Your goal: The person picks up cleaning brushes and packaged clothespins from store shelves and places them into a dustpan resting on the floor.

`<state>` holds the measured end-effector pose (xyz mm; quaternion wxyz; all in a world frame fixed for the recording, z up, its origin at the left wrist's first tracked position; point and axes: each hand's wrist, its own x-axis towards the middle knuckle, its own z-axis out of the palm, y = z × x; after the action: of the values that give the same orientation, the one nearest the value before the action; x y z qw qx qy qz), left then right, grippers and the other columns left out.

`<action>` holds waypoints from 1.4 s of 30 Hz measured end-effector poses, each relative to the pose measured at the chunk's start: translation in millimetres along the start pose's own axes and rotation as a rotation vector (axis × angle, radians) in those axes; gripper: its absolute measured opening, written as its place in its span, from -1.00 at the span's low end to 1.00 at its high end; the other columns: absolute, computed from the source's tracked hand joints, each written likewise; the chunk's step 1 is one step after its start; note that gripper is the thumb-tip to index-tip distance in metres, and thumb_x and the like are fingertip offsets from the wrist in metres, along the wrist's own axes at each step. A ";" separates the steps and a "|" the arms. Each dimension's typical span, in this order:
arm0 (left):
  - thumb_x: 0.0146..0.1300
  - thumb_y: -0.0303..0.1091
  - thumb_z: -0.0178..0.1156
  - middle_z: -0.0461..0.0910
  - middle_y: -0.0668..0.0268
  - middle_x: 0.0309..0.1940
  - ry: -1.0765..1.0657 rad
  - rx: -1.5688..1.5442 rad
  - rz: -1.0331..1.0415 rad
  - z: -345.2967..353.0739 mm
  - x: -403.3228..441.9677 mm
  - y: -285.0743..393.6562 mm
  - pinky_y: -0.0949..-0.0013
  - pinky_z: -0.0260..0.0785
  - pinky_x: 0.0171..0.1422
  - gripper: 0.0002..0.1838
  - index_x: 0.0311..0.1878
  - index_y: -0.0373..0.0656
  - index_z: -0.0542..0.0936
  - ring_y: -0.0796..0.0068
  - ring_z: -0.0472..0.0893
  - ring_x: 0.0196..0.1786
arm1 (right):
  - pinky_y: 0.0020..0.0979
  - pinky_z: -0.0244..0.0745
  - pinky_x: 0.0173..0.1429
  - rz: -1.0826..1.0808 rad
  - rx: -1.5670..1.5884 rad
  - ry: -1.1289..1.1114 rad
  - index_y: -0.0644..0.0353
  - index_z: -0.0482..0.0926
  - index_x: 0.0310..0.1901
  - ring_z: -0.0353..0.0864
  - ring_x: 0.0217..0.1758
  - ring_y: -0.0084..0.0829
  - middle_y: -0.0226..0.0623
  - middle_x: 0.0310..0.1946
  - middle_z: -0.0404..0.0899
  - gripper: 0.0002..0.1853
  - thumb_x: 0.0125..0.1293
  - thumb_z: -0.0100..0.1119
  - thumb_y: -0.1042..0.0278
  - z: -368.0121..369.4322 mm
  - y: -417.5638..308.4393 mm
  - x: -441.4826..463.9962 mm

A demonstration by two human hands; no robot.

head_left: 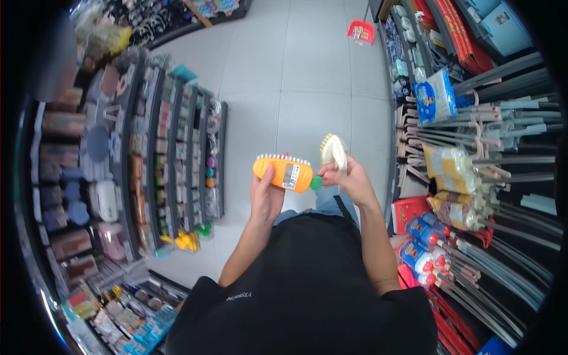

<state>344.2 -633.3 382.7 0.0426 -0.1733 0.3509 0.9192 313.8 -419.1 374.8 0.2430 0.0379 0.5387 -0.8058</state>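
Head view: nearest the camera is the wearer's black shirt (pixel 296 278), with small pale lettering on the chest and blue trousers (pixel 328 201) showing past its edge. Just beyond, 2 bare hands each grip 1 brush in front of the body.

The left hand (pixel 267 192) is clamped on an orange scrub brush (pixel 269 168), thumb across its broad face. That brush lies sideways, white bristles (pixel 284 158) along its far edge, a barcode label (pixel 291 176) turned toward the camera. At its right end sits a small green piece (pixel 316 183), by the fingers of the right hand; whether it belongs to the brush I cannot tell.

The right hand (pixel 350 179) is closed around a cream brush (pixel 336 155), which points away from the body, its yellow bristles (pixel 325 144) facing left. The 2 brushes are near each other, held above the grey tiled floor (pixel 284 77).

Shelving runs along both sides of the aisle. On the left, a yellow item (pixel 187 240) hangs at the near end of a rack of small packaged goods (pixel 177 148). On the right are blue-labelled bottles (pixel 423 231), many long poles (pixel 485 254) and, farther along, a blue-and-white pack (pixel 435 99). Farthest off, near the right-hand shelves, is a red dustpan (pixel 361 29).
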 end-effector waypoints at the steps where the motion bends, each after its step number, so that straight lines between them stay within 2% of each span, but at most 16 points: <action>1: 0.38 -0.26 0.07 0.38 0.02 0.22 0.010 -0.048 0.000 14.7 23.9 3.2 0.08 0.26 0.35 -0.65 0.15 -0.14 0.32 0.23 0.40 0.27 | -0.38 0.63 -0.16 -0.019 -0.040 -0.018 0.32 0.45 -0.13 0.65 -0.25 -0.46 -0.27 -0.35 0.60 -0.73 0.17 0.29 0.50 -8.0 -14.1 22.3; 3: 0.39 -0.22 0.05 0.37 0.06 0.23 0.005 -0.098 -0.003 42.5 68.8 6.2 0.06 0.23 0.36 -0.66 0.15 -0.13 0.33 0.24 0.37 0.29 | -0.40 0.63 -0.18 -0.024 -0.137 -0.059 0.29 0.46 -0.14 0.65 -0.29 -0.47 -0.31 -0.37 0.58 -0.72 0.15 0.32 0.51 -20.8 -38.8 61.2; 4: 0.39 -0.22 0.05 0.38 0.07 0.22 0.013 -0.122 -0.004 53.1 89.8 6.9 0.06 0.23 0.36 -0.66 0.15 -0.13 0.33 0.24 0.37 0.29 | -0.44 0.63 -0.24 0.113 0.008 -0.068 0.28 0.45 -0.16 0.65 -0.37 -0.46 -0.35 -0.39 0.54 -0.73 0.13 0.31 0.55 -26.4 -53.7 78.4; 7: 0.38 -0.23 0.07 0.40 0.13 0.20 0.006 -0.088 0.009 73.5 136.2 17.6 0.07 0.26 0.32 -0.63 0.17 -0.13 0.32 0.29 0.41 0.25 | -0.46 0.62 -0.29 0.037 0.036 -0.036 0.28 0.45 -0.17 0.65 -0.43 -0.45 -0.36 -0.41 0.53 -0.76 0.16 0.29 0.56 -39.4 -89.1 131.3; 9: 0.36 -0.25 0.08 0.41 0.16 0.18 -0.019 -0.001 0.005 74.4 168.5 28.2 0.07 0.27 0.30 -0.62 0.18 -0.15 0.32 0.31 0.42 0.25 | -0.47 0.62 -0.28 -0.019 0.027 -0.002 0.29 0.43 -0.25 0.63 -0.42 -0.49 -0.35 -0.42 0.52 -0.83 0.20 0.26 0.54 -47.1 -115.0 168.4; 11: 0.32 -0.36 0.11 0.50 0.17 0.06 -0.004 0.019 -0.051 83.5 200.3 42.1 0.17 0.39 0.20 -0.57 0.21 -0.21 0.30 0.34 0.53 0.12 | -0.47 0.62 -0.28 -0.065 0.045 0.052 0.29 0.43 -0.26 0.62 -0.43 -0.50 -0.34 -0.42 0.53 -0.83 0.21 0.26 0.54 -60.9 -127.4 204.6; 12: 0.31 -0.40 0.11 0.53 0.16 0.03 -0.025 0.062 -0.099 79.6 218.6 49.2 0.21 0.41 0.17 -0.55 0.23 -0.23 0.28 0.34 0.55 0.08 | -0.50 0.58 -0.34 -0.077 0.042 0.083 0.34 0.44 -0.18 0.59 -0.47 -0.52 -0.36 -0.44 0.54 -0.79 0.19 0.24 0.56 -65.3 -133.5 224.3; 14: 0.26 -0.49 0.15 0.57 0.12 -0.05 -0.032 0.140 -0.157 80.3 257.5 54.5 0.30 0.50 0.07 -0.46 0.29 -0.29 0.24 0.35 0.62 -0.03 | -0.51 0.57 -0.33 -0.091 0.004 0.109 0.32 0.45 -0.23 0.59 -0.46 -0.54 -0.36 -0.44 0.53 -0.83 0.20 0.25 0.55 -73.3 -147.9 263.5; 17: 0.25 -0.49 0.17 0.57 0.11 -0.02 -0.095 0.214 -0.350 75.8 329.1 61.2 0.27 0.52 0.06 -0.46 0.28 -0.31 0.28 0.34 0.61 0.00 | -0.54 0.53 -0.35 -0.120 -0.049 0.174 0.30 0.46 -0.26 0.57 -0.47 -0.57 -0.37 -0.46 0.53 -0.84 0.20 0.26 0.55 -88.0 -162.2 332.5; 18: 0.24 -0.46 0.20 0.57 0.11 -0.01 -0.139 0.264 -0.406 78.9 355.2 66.9 0.29 0.54 0.02 -0.49 0.24 -0.33 0.33 0.33 0.63 -0.02 | -0.55 0.52 -0.36 -0.134 -0.065 0.204 0.30 0.46 -0.26 0.56 -0.48 -0.58 -0.38 -0.46 0.53 -0.84 0.19 0.27 0.55 -92.3 -169.0 356.3; 21: 0.27 -0.41 0.18 0.56 0.05 0.01 -0.336 0.432 -0.543 100.4 432.9 95.9 0.27 0.56 0.00 -0.48 0.25 -0.36 0.31 0.23 0.64 -0.04 | -0.56 0.49 -0.39 -0.173 -0.029 0.298 0.28 0.47 -0.27 0.53 -0.50 -0.61 -0.40 -0.48 0.53 -0.84 0.18 0.28 0.54 -91.9 -202.5 416.0; 27: 0.29 -0.34 0.17 0.59 0.05 -0.05 -0.487 0.506 -0.597 149.9 569.8 141.8 0.35 0.58 -0.15 -0.49 0.24 -0.36 0.32 0.25 0.67 -0.15 | -0.57 0.49 -0.40 -0.192 -0.013 0.509 0.25 0.48 -0.29 0.52 -0.52 -0.64 -0.42 -0.50 0.53 -0.87 0.23 0.25 0.47 -99.3 -269.1 504.3; 36: 0.30 -0.34 0.18 0.59 0.10 -0.10 -0.447 0.529 -0.710 204.2 711.6 141.4 0.44 0.58 -0.22 -0.55 0.18 -0.34 0.36 0.31 0.68 -0.20 | -0.56 0.49 -0.36 -0.104 0.059 0.596 0.21 0.49 -0.23 0.55 -0.49 -0.63 -0.39 -0.49 0.57 -0.89 0.29 0.20 0.41 -165.2 -300.5 608.7; 42: 0.32 -0.34 0.16 0.59 0.11 -0.11 -0.355 0.615 -0.656 249.5 810.7 123.8 0.41 0.59 -0.17 -0.53 0.21 -0.35 0.33 0.32 0.68 -0.22 | -0.51 0.52 -0.35 -0.063 -0.079 0.573 0.31 0.49 -0.16 0.58 -0.45 -0.57 -0.31 -0.41 0.59 -0.76 0.28 0.22 0.32 -244.9 -322.6 710.1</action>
<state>-511.7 -596.6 351.3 0.4389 -0.0945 0.5204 0.7264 -499.1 -353.8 317.6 0.0573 0.2377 0.6174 -0.7477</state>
